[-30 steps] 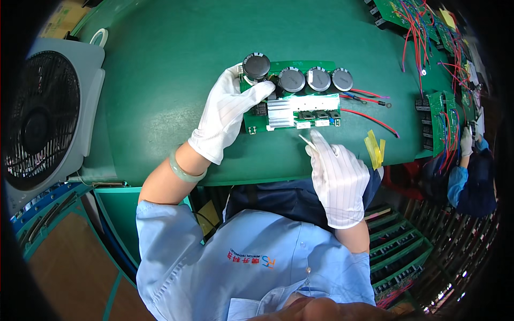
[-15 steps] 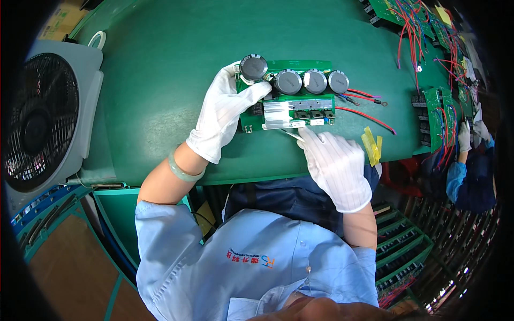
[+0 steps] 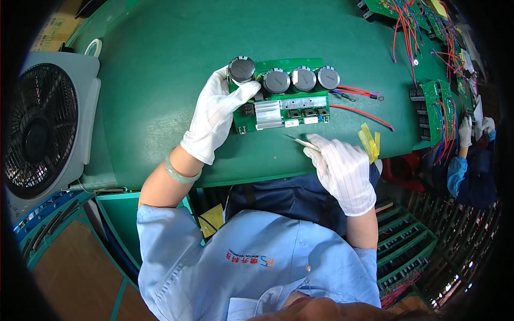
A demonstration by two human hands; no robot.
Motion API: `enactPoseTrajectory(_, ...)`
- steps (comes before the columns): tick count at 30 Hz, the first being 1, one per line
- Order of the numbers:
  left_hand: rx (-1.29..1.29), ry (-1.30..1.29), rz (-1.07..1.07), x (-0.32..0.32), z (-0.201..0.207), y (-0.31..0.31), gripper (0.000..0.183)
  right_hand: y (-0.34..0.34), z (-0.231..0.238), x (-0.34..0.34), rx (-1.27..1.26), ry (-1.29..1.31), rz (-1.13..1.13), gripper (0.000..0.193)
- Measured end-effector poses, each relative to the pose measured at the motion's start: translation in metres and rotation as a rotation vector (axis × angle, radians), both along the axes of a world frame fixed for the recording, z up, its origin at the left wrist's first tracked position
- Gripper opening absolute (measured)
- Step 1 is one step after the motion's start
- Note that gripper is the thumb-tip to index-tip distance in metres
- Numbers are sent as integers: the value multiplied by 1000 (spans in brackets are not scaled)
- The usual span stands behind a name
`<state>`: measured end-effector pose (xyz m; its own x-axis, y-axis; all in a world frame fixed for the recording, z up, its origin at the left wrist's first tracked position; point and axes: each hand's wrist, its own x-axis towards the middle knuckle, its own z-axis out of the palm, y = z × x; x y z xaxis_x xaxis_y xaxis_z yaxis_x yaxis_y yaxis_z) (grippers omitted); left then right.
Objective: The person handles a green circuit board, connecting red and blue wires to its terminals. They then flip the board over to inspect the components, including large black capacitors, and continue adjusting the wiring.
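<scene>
My left hand (image 3: 214, 117), in a white glove, grips the left end of a green circuit board (image 3: 289, 63) and holds it tilted over the table. Several round black capacitors (image 3: 276, 81) stand in a row along the board. A silver heat sink (image 3: 268, 114) sits below them, beside small black components and white blocks. Red and blue wires (image 3: 361, 115) trail off the board's right side. My gloved right hand (image 3: 345, 171) is closed around a thin pointed tool with a white handle (image 3: 307, 143). Its dark tip points left, just below the board's lower edge and apart from it.
A grey fan (image 3: 45, 123) stands at the left of the green table (image 3: 160, 48). Yellow tape strips (image 3: 369, 142) hang at the front edge by my right hand. More wired boards (image 3: 439, 109) lie at the right, where another person's gloved hands (image 3: 465, 132) work. A green rack (image 3: 404, 246) stands below.
My right hand has drawn the tool down and slightly right, away from the board's lower edge. The board and my left hand have shifted slightly left in the picture.
</scene>
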<state>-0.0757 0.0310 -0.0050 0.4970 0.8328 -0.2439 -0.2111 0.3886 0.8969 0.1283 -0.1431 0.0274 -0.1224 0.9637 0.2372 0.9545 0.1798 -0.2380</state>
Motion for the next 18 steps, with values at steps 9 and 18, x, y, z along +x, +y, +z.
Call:
enactPoseTrajectory(9,2,19,-14,2,4,2,60,-4,-4,-1,15,28,66,37)
enactPoseTrajectory(18,6,89,-110,-9,2,10,65,-16,-1,5,20,186,23,33)
